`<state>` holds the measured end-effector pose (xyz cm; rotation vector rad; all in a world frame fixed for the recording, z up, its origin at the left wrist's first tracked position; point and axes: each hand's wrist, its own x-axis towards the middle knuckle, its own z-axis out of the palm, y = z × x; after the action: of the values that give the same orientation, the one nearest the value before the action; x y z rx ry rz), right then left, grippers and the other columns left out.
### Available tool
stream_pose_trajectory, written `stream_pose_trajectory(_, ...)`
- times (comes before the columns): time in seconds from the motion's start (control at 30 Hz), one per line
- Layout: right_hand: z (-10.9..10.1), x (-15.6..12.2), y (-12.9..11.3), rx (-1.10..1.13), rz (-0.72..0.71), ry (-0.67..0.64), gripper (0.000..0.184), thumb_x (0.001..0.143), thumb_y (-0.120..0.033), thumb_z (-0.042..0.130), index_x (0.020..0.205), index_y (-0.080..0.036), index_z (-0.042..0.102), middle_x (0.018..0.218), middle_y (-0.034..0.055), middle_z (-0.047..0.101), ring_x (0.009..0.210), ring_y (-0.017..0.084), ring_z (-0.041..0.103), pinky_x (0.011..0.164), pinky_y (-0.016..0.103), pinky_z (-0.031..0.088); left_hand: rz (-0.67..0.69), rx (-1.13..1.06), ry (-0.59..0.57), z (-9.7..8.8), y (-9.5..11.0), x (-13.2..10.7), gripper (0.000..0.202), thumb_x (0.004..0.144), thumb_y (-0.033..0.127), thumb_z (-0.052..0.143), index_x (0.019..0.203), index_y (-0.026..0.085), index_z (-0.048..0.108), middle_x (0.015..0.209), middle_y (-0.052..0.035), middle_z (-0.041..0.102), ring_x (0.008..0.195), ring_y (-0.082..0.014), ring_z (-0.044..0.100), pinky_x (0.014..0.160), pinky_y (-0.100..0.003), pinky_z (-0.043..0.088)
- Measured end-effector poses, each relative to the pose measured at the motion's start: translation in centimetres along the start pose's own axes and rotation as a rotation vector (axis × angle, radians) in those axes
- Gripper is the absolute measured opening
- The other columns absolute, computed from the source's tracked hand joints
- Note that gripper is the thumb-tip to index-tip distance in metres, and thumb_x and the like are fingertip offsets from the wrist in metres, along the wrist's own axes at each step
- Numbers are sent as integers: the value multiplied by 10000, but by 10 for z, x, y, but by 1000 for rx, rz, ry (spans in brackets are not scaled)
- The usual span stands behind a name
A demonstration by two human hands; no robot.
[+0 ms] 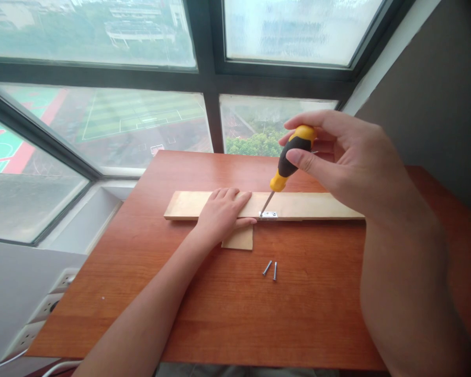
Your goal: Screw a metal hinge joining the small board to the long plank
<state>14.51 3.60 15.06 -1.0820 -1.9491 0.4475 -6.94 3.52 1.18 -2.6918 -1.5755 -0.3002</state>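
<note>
My right hand [349,157] is closed around the yellow-and-black handle of a screwdriver [288,157], held at a slant. The screwdriver's tip meets the left end of a small metal plate [268,215] by the front edge of a long pale wooden board [306,201]; a screw head there is too small to make out clearly. My left hand [225,212] lies flat on the board left of the plate, fingers stretched out and thumb along the front edge. A short piece of wood [239,241] sticks out from under the board, beneath this hand.
Two loose screws [270,270] lie in front of the board on the reddish-brown table [298,314]. Windows with dark frames [208,78] rise behind the table. Power sockets [43,309] and white cables are at the lower left, with a grey wall [432,99] on the right.
</note>
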Motion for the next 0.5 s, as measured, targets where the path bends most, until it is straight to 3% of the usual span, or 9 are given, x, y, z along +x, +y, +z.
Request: stream_pose_trajectory(0.5,-1,1,5,-192,7,32,318,847,-290,622,1165,-300,636,1017,-13,708,856,186,684,808,349,576,3,39,8,2,0,-1,677,849,696,425,1343,236,473,1178,-118,565,1080,-293,511,953,-402,373)
